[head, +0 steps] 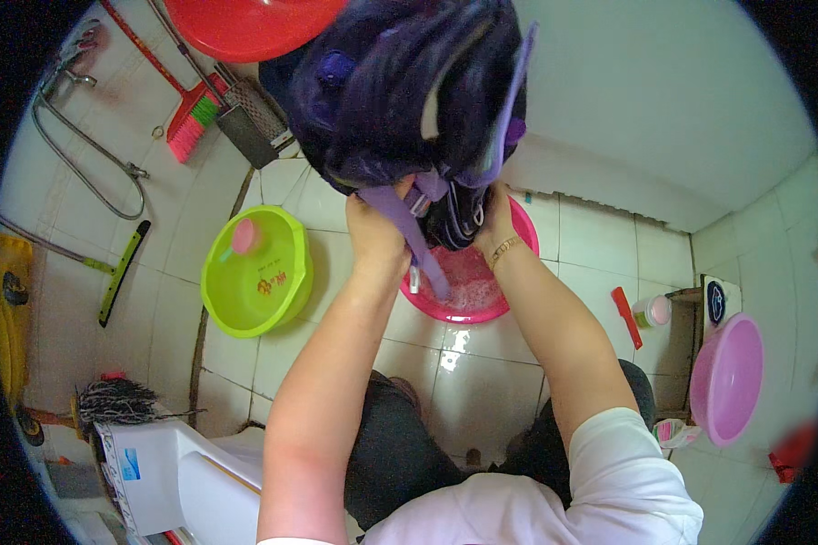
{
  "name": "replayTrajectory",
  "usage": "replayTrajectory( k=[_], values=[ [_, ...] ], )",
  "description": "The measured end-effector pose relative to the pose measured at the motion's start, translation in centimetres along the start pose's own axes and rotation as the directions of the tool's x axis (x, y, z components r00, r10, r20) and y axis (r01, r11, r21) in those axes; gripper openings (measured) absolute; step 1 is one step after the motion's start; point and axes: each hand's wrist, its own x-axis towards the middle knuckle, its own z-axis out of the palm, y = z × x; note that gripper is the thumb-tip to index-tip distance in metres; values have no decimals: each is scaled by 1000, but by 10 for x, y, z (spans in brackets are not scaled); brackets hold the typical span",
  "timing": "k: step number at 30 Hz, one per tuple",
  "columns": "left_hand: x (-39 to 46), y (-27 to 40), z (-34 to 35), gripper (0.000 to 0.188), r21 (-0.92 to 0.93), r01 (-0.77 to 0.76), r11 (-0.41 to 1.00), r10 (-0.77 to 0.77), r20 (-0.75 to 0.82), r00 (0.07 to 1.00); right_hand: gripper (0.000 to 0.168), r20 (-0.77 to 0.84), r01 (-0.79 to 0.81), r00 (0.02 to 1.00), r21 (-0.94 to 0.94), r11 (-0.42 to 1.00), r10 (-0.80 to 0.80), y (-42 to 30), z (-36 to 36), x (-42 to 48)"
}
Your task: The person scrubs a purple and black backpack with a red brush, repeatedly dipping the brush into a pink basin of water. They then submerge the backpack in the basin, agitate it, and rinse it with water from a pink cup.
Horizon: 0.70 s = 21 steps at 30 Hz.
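Observation:
A dark backpack (pixel 409 102) with purple straps and trim is held up in front of me, above a pink basin (pixel 474 306) of sudsy water on the floor. My left hand (pixel 380 228) grips the lower left of the bag by a purple strap (pixel 409 238); its fingers are partly hidden by the fabric. My right hand (pixel 496 221), below a bracelet on the wrist, grips the bag's lower right side, its fingers mostly behind the cloth. A strap end hangs down over the basin.
A green basin (pixel 245 300) holding a pink cup (pixel 245 236) stands at left. Brooms (pixel 194 112) and a squeegee (pixel 124 272) lean by the left wall. A red brush (pixel 627 318), a jar (pixel 654 311) and a pink-purple basin (pixel 726 378) are at right; a red basin (pixel 252 27) is at top.

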Motion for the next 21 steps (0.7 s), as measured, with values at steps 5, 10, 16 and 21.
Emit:
replayTrajectory(
  k=[5, 10, 16, 21],
  values=[
    [2, -2, 7, 25, -28, -77, 997, 76, -11, 997, 42, -8, -31, 1000, -36, 999, 31, 4, -6, 10],
    [10, -4, -12, 26, -49, 22, 999, -19, 53, 998, 40, 79, -102, 991, -47, 994, 106, 19, -17, 21],
    [3, -2, -10, 22, 34, 10, 999, -11, 12, 1000, 40, 3, -53, 998, -296, 954, 57, 16, -43, 30],
    [11, 12, -38, 24, 48, -122, 991, 125, -67, 990, 64, -334, -260, 919, -913, 314, -211, 12, -57, 0]
  ],
)
